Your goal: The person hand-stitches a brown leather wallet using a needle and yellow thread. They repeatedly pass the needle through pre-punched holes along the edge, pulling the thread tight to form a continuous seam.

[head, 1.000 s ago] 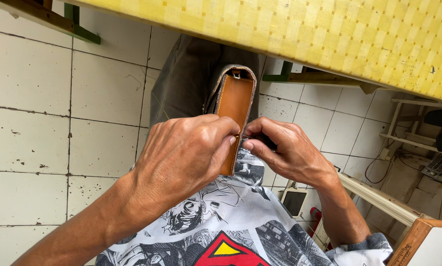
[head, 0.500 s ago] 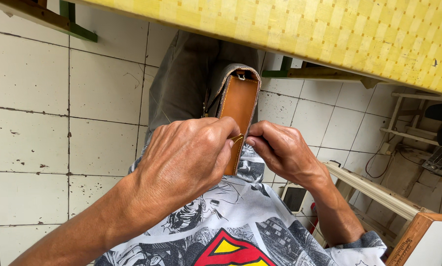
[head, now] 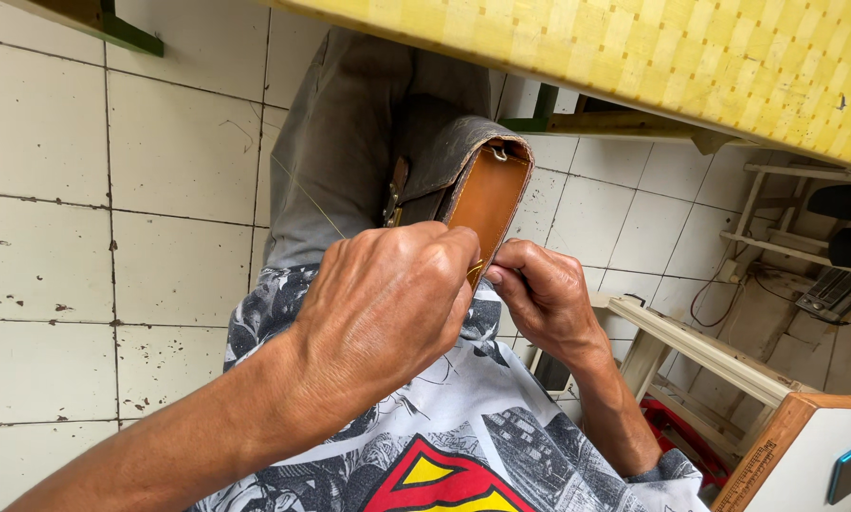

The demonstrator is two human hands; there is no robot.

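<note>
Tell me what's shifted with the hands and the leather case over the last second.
The right hand moved in closer to the left hand, so their fingers now meet at the near edge of the tan leather case. Both hands kept their pinch there; nothing was let go. The case stays propped on the lap.

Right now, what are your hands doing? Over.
Left hand and right hand both pinching the brown leather pouch edge. Thin thread trailing left. Nothing blocking.
</note>
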